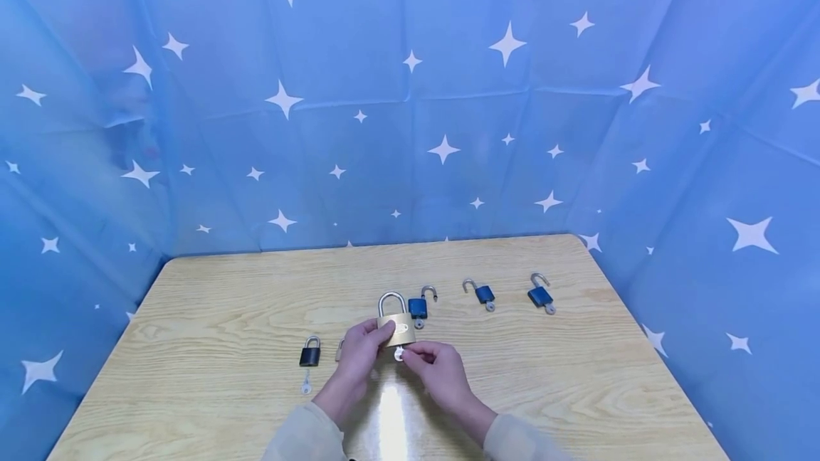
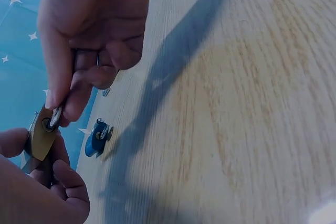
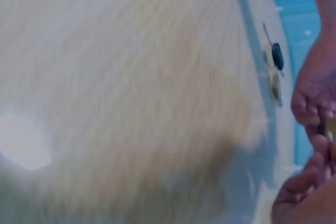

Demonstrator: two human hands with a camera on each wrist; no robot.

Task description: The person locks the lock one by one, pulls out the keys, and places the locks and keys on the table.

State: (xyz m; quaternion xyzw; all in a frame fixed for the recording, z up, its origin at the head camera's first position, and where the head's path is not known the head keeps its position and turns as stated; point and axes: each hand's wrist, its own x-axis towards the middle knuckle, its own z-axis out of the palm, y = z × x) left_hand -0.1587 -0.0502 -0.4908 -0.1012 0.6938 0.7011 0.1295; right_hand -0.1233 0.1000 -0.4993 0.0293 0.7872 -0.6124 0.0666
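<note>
My left hand grips a large brass padlock by its body, shackle upward. The shackle looks closed in the head view. A key stands in the keyhole at the bottom of the body, and my right hand pinches its head between thumb and finger. In the left wrist view the key sits in the lock's underside, with the right hand above and the left hand below. In the right wrist view only an edge of the brass lock shows between the hands.
Behind and right, three blue padlocks lie with open shackles and keys in them. Left of my hands a black padlock lies above a key. Another small padlock is partly hidden by my left hand.
</note>
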